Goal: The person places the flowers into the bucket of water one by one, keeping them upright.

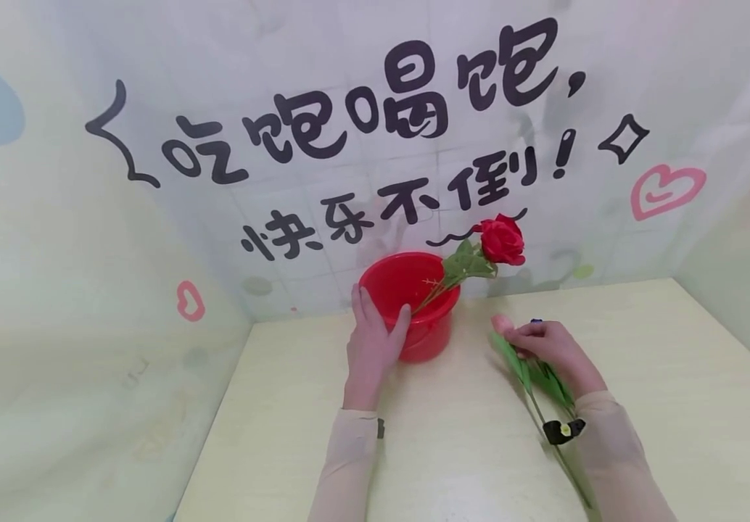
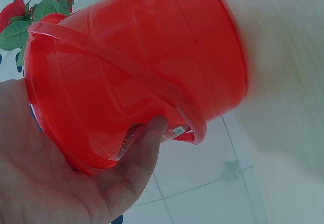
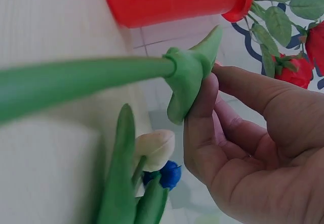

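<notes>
A red plastic bucket (image 1: 426,342) stands upright by the back wall, its handle (image 2: 126,67) hanging down the side. My left hand (image 1: 371,348) grips the bucket at its rim, with fingers and thumb spread around its wall. Red roses (image 1: 503,239) on leafy stems lean out over the bucket's right side. To the right of the bucket, my right hand (image 1: 561,351) pinches a pink tulip (image 1: 501,323) just under its bloom. The tulip's long green stem trails toward the table's near side. The right wrist view shows its green base (image 3: 187,77) at my fingertips.
A white tulip (image 3: 156,150) and a blue flower (image 3: 169,175) lie on the table beneath my right hand. Behind the pale wooden table (image 1: 466,435) hangs a printed wall cover (image 1: 349,58) with black lettering and pink hearts.
</notes>
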The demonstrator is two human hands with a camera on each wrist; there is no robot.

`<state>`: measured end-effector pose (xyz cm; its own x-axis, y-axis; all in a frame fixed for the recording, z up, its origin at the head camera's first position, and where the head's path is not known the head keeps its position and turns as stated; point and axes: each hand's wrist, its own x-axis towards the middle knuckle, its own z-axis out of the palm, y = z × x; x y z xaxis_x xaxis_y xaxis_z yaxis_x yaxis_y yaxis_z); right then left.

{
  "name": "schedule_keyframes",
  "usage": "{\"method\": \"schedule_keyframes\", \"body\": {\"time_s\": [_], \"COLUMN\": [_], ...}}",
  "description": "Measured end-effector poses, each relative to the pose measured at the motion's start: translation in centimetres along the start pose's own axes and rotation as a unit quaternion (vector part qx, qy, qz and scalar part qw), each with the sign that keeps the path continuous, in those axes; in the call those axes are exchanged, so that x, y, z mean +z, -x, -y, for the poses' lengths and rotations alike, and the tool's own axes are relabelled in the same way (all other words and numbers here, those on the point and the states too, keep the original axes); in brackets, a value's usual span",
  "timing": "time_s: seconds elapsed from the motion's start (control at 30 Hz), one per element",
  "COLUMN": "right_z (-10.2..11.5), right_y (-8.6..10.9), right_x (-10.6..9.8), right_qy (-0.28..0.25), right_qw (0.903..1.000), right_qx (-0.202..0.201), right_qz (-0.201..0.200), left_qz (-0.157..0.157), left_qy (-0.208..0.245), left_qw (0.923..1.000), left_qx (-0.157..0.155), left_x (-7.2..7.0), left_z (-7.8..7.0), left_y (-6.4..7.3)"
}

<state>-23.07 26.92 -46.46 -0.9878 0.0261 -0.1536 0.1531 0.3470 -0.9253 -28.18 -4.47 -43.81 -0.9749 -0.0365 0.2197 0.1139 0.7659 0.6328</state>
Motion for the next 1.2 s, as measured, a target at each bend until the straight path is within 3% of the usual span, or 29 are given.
{"method": "schedule_keyframes", "body": {"time_s": [0.27, 0.6, 1.2], "right_z": [2.1, 2.9, 5.3], "right_y": [0.0, 0.3, 2.6], "right_x": [-0.4, -0.9, -1.5], "right_qy": [-0.03, -0.045, -0.064], "right_qw": [0.9983, 0.9972, 0.9914], "right_qx": [-0.05, -0.06, -0.111], "right_qz": [0.002, 0.006, -0.03], "left_qz": [-0.005, -0.009, -0.007], "left_qy": [0.007, 0.016, 0.005], "left_qw": [0.9999, 0.9997, 1.0], "left_qx": [-0.014, -0.015, 0.002], "left_x": [-0.2, 0.0, 0.2], "left_z": [0.0, 0.4, 0.1], "left_y": [0.1, 0.1, 0.0]}}
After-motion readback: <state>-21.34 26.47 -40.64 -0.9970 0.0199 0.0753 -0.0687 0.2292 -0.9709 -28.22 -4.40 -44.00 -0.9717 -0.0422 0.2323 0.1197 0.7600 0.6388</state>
